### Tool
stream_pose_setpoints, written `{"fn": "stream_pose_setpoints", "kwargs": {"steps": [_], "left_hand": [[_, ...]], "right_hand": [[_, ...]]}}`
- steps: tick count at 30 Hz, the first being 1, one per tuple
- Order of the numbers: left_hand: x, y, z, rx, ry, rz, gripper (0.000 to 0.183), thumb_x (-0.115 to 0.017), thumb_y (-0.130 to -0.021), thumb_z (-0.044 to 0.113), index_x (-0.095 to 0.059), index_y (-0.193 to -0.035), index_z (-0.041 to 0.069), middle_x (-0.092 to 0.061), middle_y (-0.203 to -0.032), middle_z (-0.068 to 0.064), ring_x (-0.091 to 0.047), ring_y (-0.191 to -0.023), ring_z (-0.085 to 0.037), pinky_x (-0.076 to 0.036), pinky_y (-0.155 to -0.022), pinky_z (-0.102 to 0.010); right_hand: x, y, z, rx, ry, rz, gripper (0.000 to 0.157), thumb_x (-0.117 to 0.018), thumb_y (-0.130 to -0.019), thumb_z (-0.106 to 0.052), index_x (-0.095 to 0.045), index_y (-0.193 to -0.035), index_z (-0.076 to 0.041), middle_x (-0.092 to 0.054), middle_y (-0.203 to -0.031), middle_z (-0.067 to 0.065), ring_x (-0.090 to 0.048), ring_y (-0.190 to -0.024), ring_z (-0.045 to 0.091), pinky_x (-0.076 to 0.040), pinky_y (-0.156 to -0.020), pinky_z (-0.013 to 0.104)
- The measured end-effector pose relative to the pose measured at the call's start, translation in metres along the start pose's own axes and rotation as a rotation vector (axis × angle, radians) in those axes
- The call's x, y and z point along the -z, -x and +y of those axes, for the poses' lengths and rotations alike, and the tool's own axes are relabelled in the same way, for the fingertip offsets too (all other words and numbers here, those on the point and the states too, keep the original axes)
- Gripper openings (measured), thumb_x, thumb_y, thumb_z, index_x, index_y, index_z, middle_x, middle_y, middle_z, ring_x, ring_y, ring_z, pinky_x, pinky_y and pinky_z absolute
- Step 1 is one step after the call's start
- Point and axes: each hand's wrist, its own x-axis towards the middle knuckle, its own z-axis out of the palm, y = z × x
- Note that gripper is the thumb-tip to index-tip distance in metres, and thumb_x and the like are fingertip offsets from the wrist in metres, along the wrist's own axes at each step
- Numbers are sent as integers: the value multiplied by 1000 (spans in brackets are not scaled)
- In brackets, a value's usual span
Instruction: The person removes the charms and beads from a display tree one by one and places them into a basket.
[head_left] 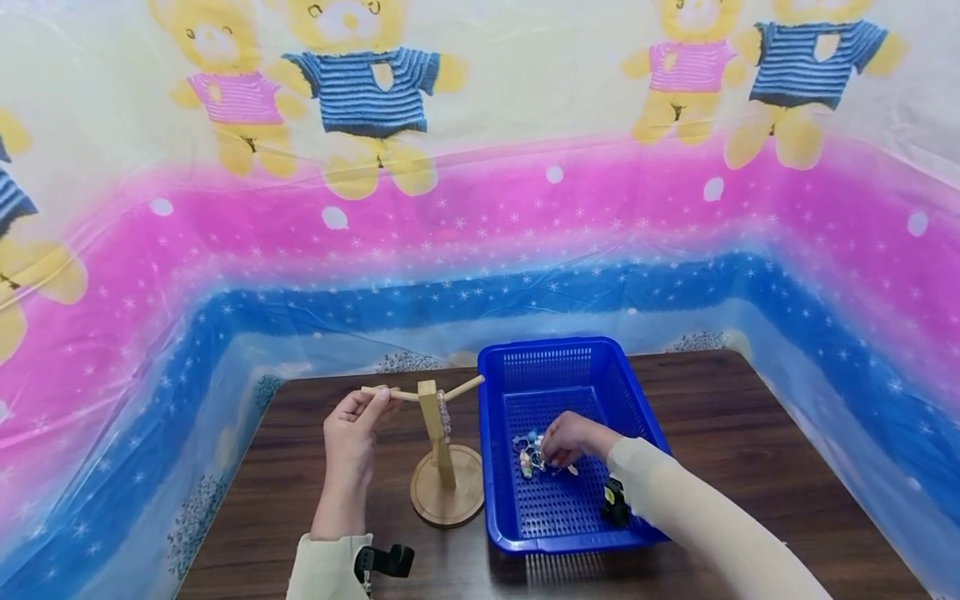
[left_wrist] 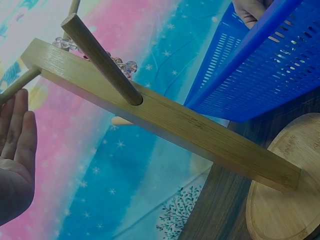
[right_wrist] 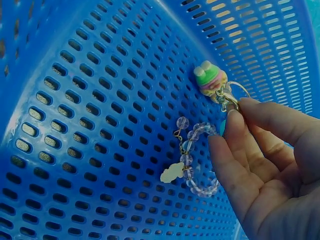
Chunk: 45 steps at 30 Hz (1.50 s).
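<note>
My left hand (head_left: 358,418) pinches one upper peg of a wooden stand (head_left: 438,433) with a round base, left of the blue basket. In the left wrist view, the fingers (left_wrist: 19,131) lie along that peg's end. A clear-bead bracelet (left_wrist: 120,64) hangs on the stand. My right hand (head_left: 573,437) is down inside the basket. Its thumb and fingertips pinch the gold-coloured clasp of a keychain (right_wrist: 209,76) with a small green, pink and yellow figure. Beside those fingers, a clear-bead bracelet (right_wrist: 187,167) with a pale charm lies on the basket floor.
The blue perforated basket (head_left: 491,500) stands on a dark wood-grain table (head_left: 300,467), close to the stand's right side. Several small trinkets (head_left: 527,461) lie in it. A printed sheet (head_left: 450,242) with bears surrounds the table's back and sides.
</note>
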Motion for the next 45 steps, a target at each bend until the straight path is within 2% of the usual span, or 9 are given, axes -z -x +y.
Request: {"fn": "stream_pose_setpoints", "kwargs": {"steps": [4,12,21,31,36,45], "left_hand": [[0,1,-1,-10,4,-9,24,-66,-96,-3,-72,-82,15,-79,-79,7,-76,-76,-3,-65,-77,-19],[0,-1,0,8,-9,2,34,-59,-98,-9,-72,-81,18,-78,-79,8,-76,-76,-3,-65,-77,-19],[0,-2,0,14,-11,6,33,-59,-98,-9,-72,-81,17,-78,-79,8,-76,-77,-3,-65,-78,-19],[1,-2,0,16,-12,9,34,-58,-98,-9,-72,-80,17,-78,-78,8,-76,-77,-2,-65,-79,-19],[1,-1,-1,8,-12,6,34,-59,-97,-9,-72,-81,17,-78,-78,8,-76,-77,-2,-65,-78,-19],[1,1,2,8,-2,6,31,-60,-97,-8,-72,-81,15,-78,-79,8,-76,-77,-4,-65,-77,-18]], "right_hand": [[0,1,2,-1,25,7,7,-71,-87,4,-77,-90,3,-75,-75,4,-63,-58,10,-66,-69,34],[-1,1,6,-8,58,19,9,-70,-86,6,-78,-90,4,-75,-74,4,-63,-57,10,-65,-65,31],[-3,-2,11,2,74,17,7,-72,-86,5,-78,-88,4,-76,-76,5,-62,-55,9,-63,-63,29],[-8,-2,11,-23,100,54,6,-73,-85,5,-77,-88,5,-72,-68,1,-61,-55,10,-64,-62,31],[-9,-1,11,-8,119,61,6,-73,-83,4,-77,-86,5,-70,-66,0,-61,-54,9,-64,-60,30],[-9,-2,10,-3,155,56,4,-75,-84,1,-79,-85,3,-73,-67,1,-60,-54,9,-64,-60,29]]}}
